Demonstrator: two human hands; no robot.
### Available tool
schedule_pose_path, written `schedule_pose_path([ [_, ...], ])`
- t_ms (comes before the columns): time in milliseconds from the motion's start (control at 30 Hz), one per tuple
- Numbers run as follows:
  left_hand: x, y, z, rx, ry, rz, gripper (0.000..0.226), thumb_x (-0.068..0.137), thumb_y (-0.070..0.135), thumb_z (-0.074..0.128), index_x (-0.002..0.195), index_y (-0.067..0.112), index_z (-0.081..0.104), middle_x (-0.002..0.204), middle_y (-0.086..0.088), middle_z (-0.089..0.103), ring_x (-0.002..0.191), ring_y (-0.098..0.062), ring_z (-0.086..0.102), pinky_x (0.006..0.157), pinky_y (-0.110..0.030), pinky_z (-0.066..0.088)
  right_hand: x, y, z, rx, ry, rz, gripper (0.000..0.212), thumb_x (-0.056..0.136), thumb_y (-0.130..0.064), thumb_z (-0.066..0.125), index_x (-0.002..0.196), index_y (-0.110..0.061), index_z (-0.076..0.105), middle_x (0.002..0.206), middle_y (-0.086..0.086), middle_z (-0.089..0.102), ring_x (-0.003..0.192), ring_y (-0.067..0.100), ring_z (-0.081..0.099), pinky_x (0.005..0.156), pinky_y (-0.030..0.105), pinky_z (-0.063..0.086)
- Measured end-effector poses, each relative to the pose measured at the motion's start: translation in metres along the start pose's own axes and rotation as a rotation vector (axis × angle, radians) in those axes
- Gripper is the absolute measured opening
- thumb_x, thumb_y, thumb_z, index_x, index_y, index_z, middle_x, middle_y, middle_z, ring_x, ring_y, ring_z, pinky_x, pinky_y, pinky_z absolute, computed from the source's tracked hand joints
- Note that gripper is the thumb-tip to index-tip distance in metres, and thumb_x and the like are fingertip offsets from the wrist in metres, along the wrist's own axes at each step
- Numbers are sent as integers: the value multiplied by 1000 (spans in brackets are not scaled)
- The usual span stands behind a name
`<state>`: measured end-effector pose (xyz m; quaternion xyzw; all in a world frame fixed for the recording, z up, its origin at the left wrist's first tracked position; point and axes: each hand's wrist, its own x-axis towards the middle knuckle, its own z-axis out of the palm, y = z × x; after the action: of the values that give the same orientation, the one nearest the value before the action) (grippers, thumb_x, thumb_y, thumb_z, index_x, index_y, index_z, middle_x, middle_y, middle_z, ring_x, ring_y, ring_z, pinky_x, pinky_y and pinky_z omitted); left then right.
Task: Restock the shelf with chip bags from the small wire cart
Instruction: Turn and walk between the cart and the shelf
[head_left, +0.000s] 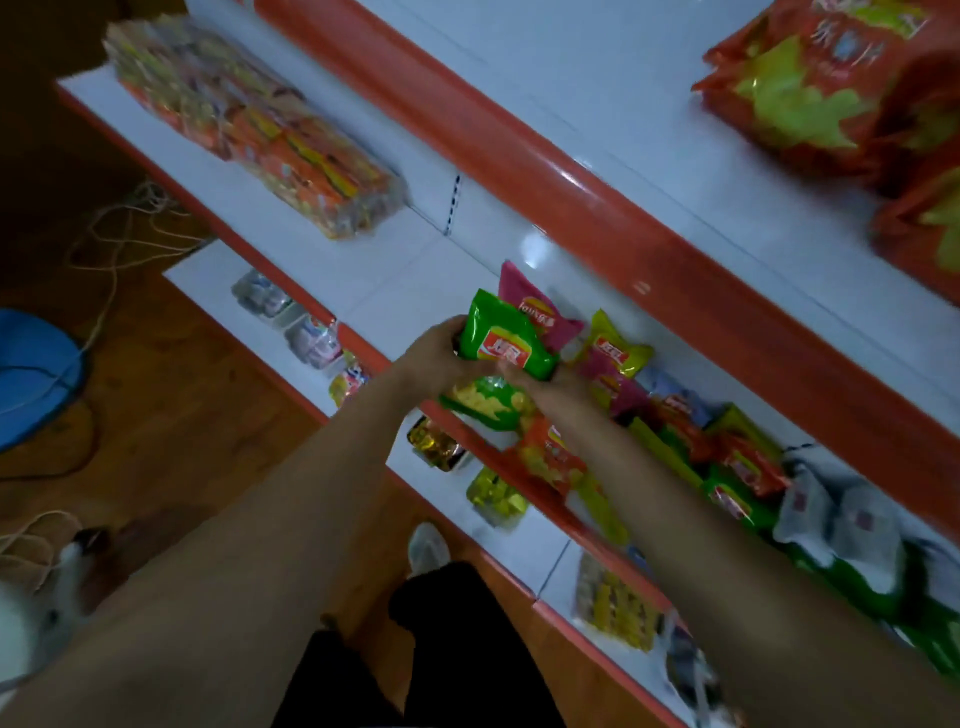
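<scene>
A green chip bag (506, 345) is held upright at the front of the white middle shelf (395, 280). My left hand (434, 358) grips its left side and my right hand (545, 382) grips its lower right corner. Behind it stands a pink chip bag (530, 306), and a yellow-green chip bag (615, 348) sits to the right. More chip bags in red, green and pink (727, 457) lie in a row further right on the same shelf. The wire cart is out of view.
An orange shelf edge (571, 182) runs overhead with large red bags (810, 83) above it. A wrapped multipack (249, 124) lies at the shelf's left end. The lower shelf (519, 551) holds small packets. A blue object (36, 374) and cords lie on the wooden floor.
</scene>
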<state>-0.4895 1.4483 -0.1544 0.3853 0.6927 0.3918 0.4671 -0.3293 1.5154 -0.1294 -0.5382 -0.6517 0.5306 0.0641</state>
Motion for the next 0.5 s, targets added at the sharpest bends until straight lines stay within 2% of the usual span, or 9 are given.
schedule_pose_path([
  [67, 43, 3, 1, 5, 52, 25, 58, 81, 27, 79, 132, 15, 55, 121, -2, 65, 106, -18, 63, 93, -30, 50, 39, 1, -12, -58, 16, -58, 45, 80, -52, 72, 110, -19, 69, 102, -7, 73, 98, 12, 68, 79, 20, 55],
  [133, 79, 8, 0, -39, 102, 63, 57, 79, 26, 81, 130, 14, 56, 119, -2, 66, 106, -20, 65, 94, -35, 52, 66, 1, -24, -72, 59, -107, 51, 81, -51, 70, 118, -16, 68, 114, 1, 72, 107, 14, 66, 96, 32, 52],
  [200, 112, 15, -3, -71, 131, 98, 55, 79, 22, 81, 128, 12, 57, 113, -1, 66, 99, -18, 66, 86, -28, 55, 86, 2, -35, -106, 88, -135, 55, 89, -47, 63, 132, -12, 58, 131, 5, 63, 121, 18, 58, 102, 34, 45],
  [267, 137, 17, 1, -66, 135, 122, 54, 79, 17, 80, 128, 9, 58, 111, -1, 66, 95, -14, 64, 74, -16, 53, 97, 4, -49, -117, 124, -62, 53, 98, -39, 53, 137, -4, 49, 138, 11, 55, 128, 25, 51, 91, 28, 46],
  [300, 148, 13, 6, -53, 126, 127, 53, 80, 15, 79, 128, 8, 59, 112, -1, 66, 95, -13, 64, 71, -12, 52, 106, 10, -59, -118, 126, -35, 46, 102, -33, 46, 129, 4, 52, 135, 19, 55, 126, 31, 50, 79, 23, 46],
  [367, 167, -2, 25, 34, 51, 97, 49, 82, 15, 78, 127, 5, 60, 110, -1, 65, 97, -13, 62, 68, -8, 52, 102, 10, -62, -167, 142, 23, 36, 106, -20, 35, 92, 4, 58, 114, 31, 57, 114, 37, 52, 51, 16, 37],
  [400, 173, -12, 38, 111, -16, 61, 49, 82, 19, 78, 126, 6, 60, 110, -2, 66, 98, -14, 62, 74, -12, 55, 108, 22, -64, -177, 161, 38, 36, 106, -17, 34, 87, 1, 59, 112, 34, 57, 111, 39, 53, 50, 18, 33],
  [433, 179, -22, 52, 189, -92, 12, 51, 81, 25, 80, 126, 8, 61, 113, -4, 67, 101, -16, 64, 85, -20, 55, 115, 38, -65, -183, 203, 16, 36, 106, -19, 36, 91, 3, 61, 111, 34, 58, 109, 38, 56, 56, 21, 32],
  [500, 185, -34, 71, 340, -185, -67, 73, 74, 44, 82, 134, 15, 54, 128, -10, 63, 117, -25, 61, 103, -34, 49, 118, 61, -65, -220, 256, -40, 31, 104, -33, 39, 93, -12, 59, 96, 14, 60, 97, 25, 56, 72, 23, 37],
])
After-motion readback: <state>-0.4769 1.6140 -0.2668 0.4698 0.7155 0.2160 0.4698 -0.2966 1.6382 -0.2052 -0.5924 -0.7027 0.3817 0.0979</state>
